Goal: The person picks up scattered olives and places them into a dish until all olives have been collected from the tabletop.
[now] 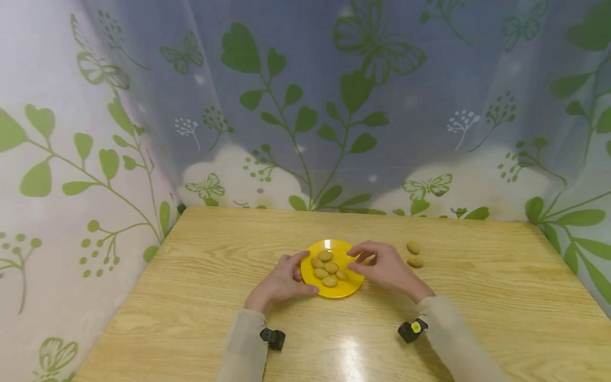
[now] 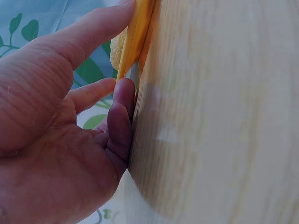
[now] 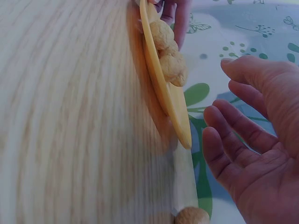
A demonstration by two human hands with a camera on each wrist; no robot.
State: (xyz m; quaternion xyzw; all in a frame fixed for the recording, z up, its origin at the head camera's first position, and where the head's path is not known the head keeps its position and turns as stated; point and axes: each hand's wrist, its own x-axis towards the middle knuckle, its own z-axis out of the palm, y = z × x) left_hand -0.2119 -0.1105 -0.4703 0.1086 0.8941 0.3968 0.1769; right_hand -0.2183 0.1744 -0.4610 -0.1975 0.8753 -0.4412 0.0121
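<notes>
A yellow plate [image 1: 350, 285] [image 2: 133, 42] [image 3: 180, 126] bears several tan, wrinkled, nut-like pieces [image 1: 330, 268] [image 3: 173, 67]. My left hand [image 1: 281, 281] [image 2: 56, 121] grips the plate's left side, thumb at the near rim and fingers farther round; the left wrist view shows some fingertips low against its edge. My right hand [image 1: 384, 268] [image 3: 261, 121] is by the plate's right edge, fingers loosely bent and thumb apart from them. In the right wrist view nothing is between its fingers, and it stands apart from the plate.
Two more tan pieces, an upper one [image 1: 413, 247] and a lower one [image 1: 415, 262], lie on the wooden table [image 1: 191, 318] right of the plate, beyond my right hand. A curtain [image 1: 305, 159] with green leaves and butterflies hangs behind the table and along its left side.
</notes>
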